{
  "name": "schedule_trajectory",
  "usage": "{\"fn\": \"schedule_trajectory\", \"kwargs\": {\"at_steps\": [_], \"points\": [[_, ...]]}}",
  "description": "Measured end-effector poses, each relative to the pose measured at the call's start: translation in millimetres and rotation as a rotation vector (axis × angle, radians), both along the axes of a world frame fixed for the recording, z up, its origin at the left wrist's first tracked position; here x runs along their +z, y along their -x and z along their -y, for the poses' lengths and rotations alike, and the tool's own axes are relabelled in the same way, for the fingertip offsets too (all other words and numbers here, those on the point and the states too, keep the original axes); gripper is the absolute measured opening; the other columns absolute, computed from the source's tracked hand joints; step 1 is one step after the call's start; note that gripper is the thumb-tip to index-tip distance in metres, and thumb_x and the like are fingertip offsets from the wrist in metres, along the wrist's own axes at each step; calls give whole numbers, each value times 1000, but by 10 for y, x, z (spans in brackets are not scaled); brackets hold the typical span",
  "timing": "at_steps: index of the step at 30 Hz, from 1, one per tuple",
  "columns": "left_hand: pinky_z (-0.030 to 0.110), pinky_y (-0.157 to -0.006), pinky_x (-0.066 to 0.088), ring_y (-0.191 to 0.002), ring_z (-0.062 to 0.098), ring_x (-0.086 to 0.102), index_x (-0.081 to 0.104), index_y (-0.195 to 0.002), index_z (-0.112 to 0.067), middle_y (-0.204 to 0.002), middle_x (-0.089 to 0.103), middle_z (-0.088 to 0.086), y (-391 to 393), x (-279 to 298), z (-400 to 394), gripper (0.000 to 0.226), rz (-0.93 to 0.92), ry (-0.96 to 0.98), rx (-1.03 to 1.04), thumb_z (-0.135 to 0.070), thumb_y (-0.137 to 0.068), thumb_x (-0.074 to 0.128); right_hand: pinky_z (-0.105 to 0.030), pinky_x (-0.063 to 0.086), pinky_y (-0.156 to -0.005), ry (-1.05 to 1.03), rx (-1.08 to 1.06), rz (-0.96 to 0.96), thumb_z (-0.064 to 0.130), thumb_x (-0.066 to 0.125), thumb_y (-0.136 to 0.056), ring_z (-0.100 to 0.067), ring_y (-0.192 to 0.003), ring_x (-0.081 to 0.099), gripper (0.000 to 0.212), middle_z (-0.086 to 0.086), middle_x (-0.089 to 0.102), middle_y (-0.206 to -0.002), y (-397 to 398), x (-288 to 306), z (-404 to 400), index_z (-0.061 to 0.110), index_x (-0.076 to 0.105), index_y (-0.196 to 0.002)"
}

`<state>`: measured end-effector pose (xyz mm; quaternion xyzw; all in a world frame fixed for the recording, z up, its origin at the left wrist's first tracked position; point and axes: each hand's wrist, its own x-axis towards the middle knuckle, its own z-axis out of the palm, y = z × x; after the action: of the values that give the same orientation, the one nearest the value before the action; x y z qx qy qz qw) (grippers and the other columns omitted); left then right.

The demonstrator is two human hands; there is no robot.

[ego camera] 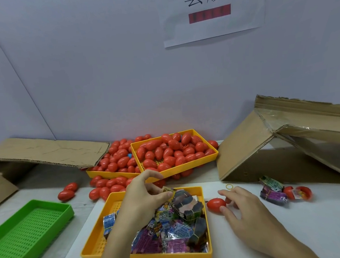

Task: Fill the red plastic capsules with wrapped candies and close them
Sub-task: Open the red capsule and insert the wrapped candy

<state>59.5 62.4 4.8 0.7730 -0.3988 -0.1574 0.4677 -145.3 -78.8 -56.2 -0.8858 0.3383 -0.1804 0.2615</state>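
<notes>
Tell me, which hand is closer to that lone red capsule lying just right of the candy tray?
Right. The right hand is at the red capsule, its thumb touching it. The left hand is over the candy tray, pinching a wrapped candy.

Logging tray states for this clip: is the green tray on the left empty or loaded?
Empty. The green tray shows only its bare perforated floor; no capsules or candies lie in the part that is in view.

Both forearms are bare, and the left hand (142,195) and right hand (244,208) wear nothing.
</notes>
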Motion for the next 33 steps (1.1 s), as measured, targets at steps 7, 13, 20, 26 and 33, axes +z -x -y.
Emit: {"fn": "schedule_trajectory", "kwargs": {"at_steps": [7, 13, 20, 26, 33], "points": [[18, -54, 47, -53, 7, 58, 68, -95, -27, -66, 69, 6, -37, 81, -67, 16, -66, 68, -58, -29, -82, 77, -17, 46, -93, 19, -10, 123, 40, 53, -96, -2, -113, 47, 45, 21, 49, -124, -23, 34, -18, 37, 44, -140], [24, -53, 48, -55, 17, 59, 73, -87, -16, -63, 67, 8, 381, 38, 148, 7, -274, 172, -215, -22, -89, 71, -14, 50, -77, -104, 136, 512, 44, 69, -84, 0, -102, 58, 28, 25, 64, -100, -10, 206, -163, 55, 60, -109], [29, -58, 48, -53, 16, 56, 72, -87, -18, -59, 66, 7, 585, -58, 274, 11, -280, 211, -227, -29, -86, 73, -24, 56, -73, -340, 177, 619, 26, 79, -78, -11, -88, 67, 25, 10, 73, -92, -6, 334, -256, 36, 74, -100], [30, -64, 53, -56, 17, 61, 72, -89, -13, -67, 71, 11, 600, -42, 279, 26, -319, 231, -202, -36, -78, 72, -45, 59, -79, -482, 139, 639, 14, 74, -82, -20, -86, 69, 8, -1, 73, -85, 17, 375, -244, 20, 76, -87], [31, -63, 53, -57, 20, 60, 70, -91, -11, -67, 71, 13, 605, -57, 297, 33, -342, 248, -198, -39, -75, 72, -43, 60, -79, -547, 160, 706, 31, 76, -70, -24, -88, 69, 23, -5, 72, -88, 14, 372, -264, 22, 74, -91]]}}
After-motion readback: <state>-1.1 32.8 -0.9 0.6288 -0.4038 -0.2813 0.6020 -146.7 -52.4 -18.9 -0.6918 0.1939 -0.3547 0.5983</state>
